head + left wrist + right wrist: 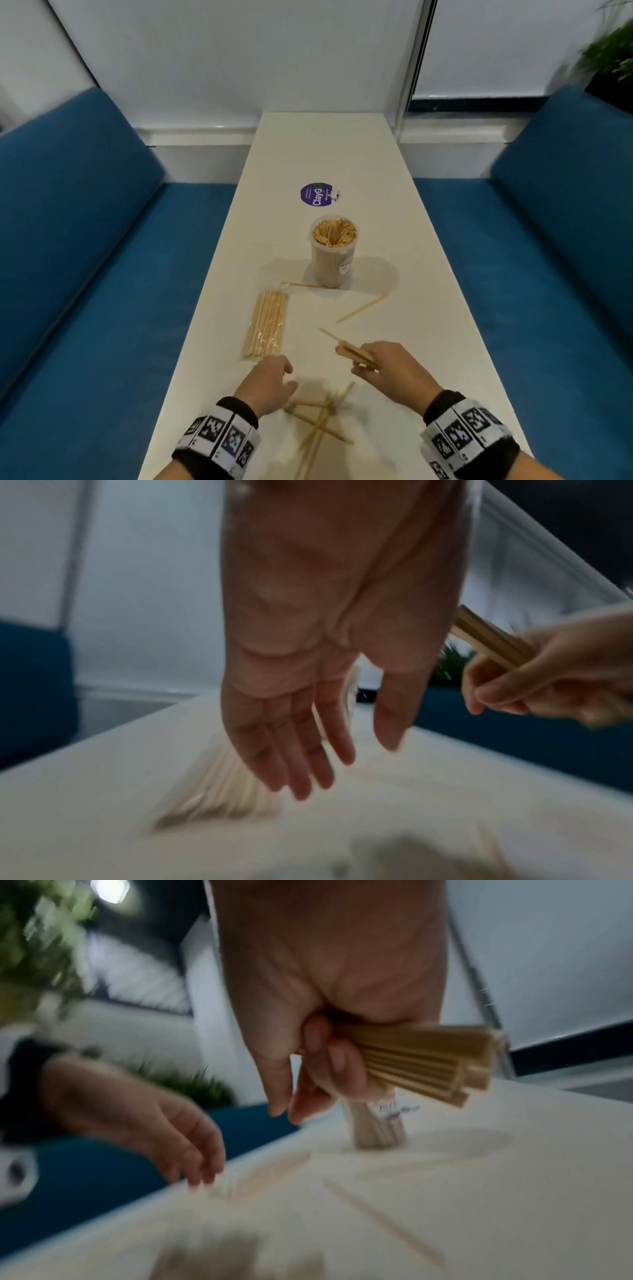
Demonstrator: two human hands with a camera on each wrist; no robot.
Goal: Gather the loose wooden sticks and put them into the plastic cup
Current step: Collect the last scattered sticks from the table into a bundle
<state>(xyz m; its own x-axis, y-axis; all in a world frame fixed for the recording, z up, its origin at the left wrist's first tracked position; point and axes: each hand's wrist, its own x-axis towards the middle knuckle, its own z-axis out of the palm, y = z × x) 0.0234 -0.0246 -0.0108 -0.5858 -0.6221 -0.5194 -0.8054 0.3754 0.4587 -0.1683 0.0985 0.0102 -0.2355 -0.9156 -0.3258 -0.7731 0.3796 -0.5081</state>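
Clamping a stick bundle (414, 1061), right hand (390, 366) hides its end; left hand (308, 669) slack, blurred.

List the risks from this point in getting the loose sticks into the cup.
1. The plastic cup already looks packed with sticks, so pushing the bundle in the right hand in may tip it.
2. The held sticks fan out beyond the fingers; some may slip.
3. The crossed pile under the open left hand lies near the table's near end and may be knocked off.
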